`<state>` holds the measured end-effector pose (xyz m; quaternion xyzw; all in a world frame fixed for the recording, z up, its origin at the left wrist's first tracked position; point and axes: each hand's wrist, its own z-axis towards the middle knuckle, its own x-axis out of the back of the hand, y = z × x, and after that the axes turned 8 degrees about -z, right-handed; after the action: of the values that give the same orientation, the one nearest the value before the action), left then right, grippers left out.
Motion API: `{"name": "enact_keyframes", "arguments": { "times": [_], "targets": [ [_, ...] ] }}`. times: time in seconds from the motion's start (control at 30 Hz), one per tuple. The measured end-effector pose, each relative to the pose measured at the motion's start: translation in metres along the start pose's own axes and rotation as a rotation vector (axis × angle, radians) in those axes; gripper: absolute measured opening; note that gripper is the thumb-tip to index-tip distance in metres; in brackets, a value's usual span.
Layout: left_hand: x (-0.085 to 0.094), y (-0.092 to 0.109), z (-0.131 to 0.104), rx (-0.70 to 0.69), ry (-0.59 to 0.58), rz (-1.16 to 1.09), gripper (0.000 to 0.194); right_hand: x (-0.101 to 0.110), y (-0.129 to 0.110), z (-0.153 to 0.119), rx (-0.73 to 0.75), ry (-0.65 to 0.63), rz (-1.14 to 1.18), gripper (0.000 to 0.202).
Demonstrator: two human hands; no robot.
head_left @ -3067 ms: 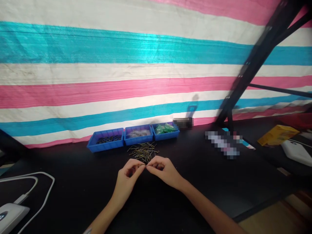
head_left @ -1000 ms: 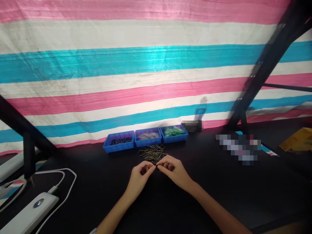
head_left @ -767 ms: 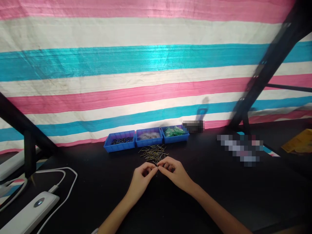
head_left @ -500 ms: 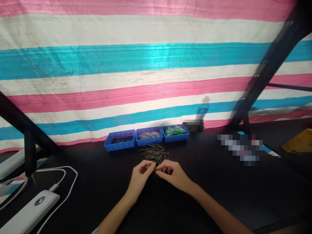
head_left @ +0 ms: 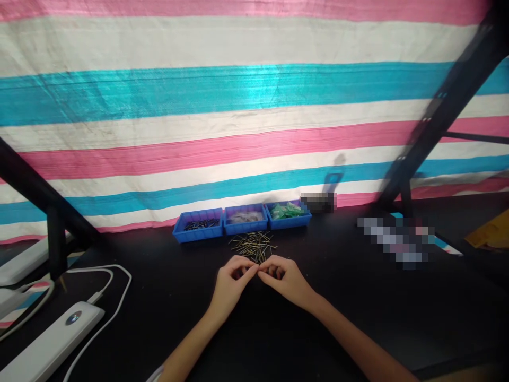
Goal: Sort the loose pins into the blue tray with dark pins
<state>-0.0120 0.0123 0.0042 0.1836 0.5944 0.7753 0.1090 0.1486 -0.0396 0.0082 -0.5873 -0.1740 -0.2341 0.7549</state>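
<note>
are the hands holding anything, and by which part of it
Can't be told: the left hand and right hand pinch close together near the thin rods, but anything held is too small to make out.

Comprises two hands (head_left: 230,284); toward twelve o'clock from these, one heap of thin rods (head_left: 254,245), individually uncountable, and three blue trays (head_left: 246,227); toward three, one yellow packet (head_left: 492,231).

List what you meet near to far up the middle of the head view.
Left hand and right hand, side by side → pile of thin rods → middle blue bin → striped sheet.
</note>
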Motion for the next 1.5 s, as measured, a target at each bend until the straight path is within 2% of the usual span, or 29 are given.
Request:
{"name": "enact_keyframes", "arguments": {
  "times": [0.17,0.3,0.43,0.67,0.87,1.17,1.27,1.4,1.5],
  "targets": [
    [-0.003,0.003,-0.003,-0.049,-0.012,0.101,0.017,0.004,0.001,0.002,0.005,0.088,0.055,0.02],
    [-0.007,0.004,-0.006,-0.083,-0.066,0.16,0.015,0.003,0.0,0.001,0.06,0.085,0.051,0.015],
    [-0.007,0.006,-0.006,-0.093,-0.076,0.192,0.014,0.003,0.001,0.001,0.055,0.104,0.076,0.013],
    [-0.003,0.007,-0.005,-0.101,-0.045,0.224,0.011,0.004,0.002,0.002,0.045,0.135,0.1,0.013],
    [-0.001,0.007,-0.003,-0.101,0.027,0.145,0.012,0.005,0.003,0.003,0.017,0.168,0.084,0.013],
    [-0.002,-0.001,-0.002,-0.097,-0.012,0.012,0.014,-0.006,0.002,-0.002,0.058,-0.03,0.047,0.013],
    [0.001,0.001,0.0,-0.1,-0.017,0.033,0.015,-0.002,0.001,-0.002,0.061,0.008,0.03,0.014],
    [0.007,0.006,0.004,-0.122,0.005,0.08,0.017,0.005,0.001,0.002,0.048,0.125,0.032,0.017],
    [0.019,0.005,0.015,-0.121,0.129,0.075,0.02,0.005,0.002,0.004,0.01,0.187,0.042,0.021]
  ]
}}
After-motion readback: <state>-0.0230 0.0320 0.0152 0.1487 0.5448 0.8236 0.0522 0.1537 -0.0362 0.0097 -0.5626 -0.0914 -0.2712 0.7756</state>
